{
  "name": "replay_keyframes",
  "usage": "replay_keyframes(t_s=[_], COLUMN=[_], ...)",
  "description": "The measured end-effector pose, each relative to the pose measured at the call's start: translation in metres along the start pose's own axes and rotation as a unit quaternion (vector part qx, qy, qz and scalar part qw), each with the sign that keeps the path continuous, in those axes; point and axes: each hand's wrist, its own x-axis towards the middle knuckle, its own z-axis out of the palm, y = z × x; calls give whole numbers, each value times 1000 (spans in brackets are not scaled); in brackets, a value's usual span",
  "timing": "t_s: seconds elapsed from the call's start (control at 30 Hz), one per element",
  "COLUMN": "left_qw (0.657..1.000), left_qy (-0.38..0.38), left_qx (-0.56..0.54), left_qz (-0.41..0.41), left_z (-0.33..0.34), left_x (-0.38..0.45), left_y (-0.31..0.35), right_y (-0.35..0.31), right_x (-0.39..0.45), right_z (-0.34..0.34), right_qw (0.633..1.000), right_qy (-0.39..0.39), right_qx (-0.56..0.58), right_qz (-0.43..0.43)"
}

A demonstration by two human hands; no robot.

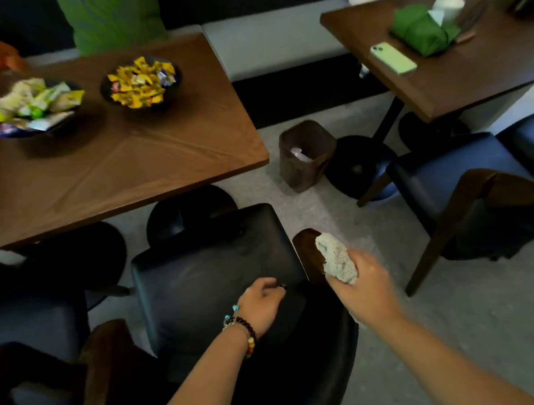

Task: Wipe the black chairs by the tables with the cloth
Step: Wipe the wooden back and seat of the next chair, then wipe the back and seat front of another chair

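From the head camera, the floor is pale speckled grey, and two dark wooden tables stand on black round bases. The left table carries two dark bowls, one of yellow wrapped sweets and one of pale green and yellow packets. The right table bears a pale green phone and a green wrapped tissue box. A grey bench runs behind both tables. A brown waste bin sits on the floor between them, well beyond the fingertips.

The right hand has its fingers curled tight around a bunched off-white cloth, which sticks out past the knuckles and lies against the brown wooden arm tip of the black chair. The left hand, with beaded bracelets at the wrist, rests at the seat's right rear edge, fingers bent and close together; whether they pinch anything cannot be told. A second chair, blue-black, stands to the right of the cloth hand.

No writing on the packets or phone can be read; the picture is blurred.
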Motion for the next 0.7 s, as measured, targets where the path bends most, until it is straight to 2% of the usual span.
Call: replay_keyframes(t_s=[0.13, 0.33, 0.7], left_qw=[997, 981, 956], left_qy=[45, 114, 187], left_qx=[34, 77, 88], left_qz=[61, 136, 208], left_z=[-36, -78, -154], left_x=[-55, -161, -309], left_y=[-1, -26, -58], right_y=[-43, -92, -164], right_x=[-40, -117, -236], right_z=[-11, -26, -26], right_qw=[996, 982, 965], right_qy=[0, -22, -79], right_qx=[70, 173, 233], right_qz=[-53, -67, -91])
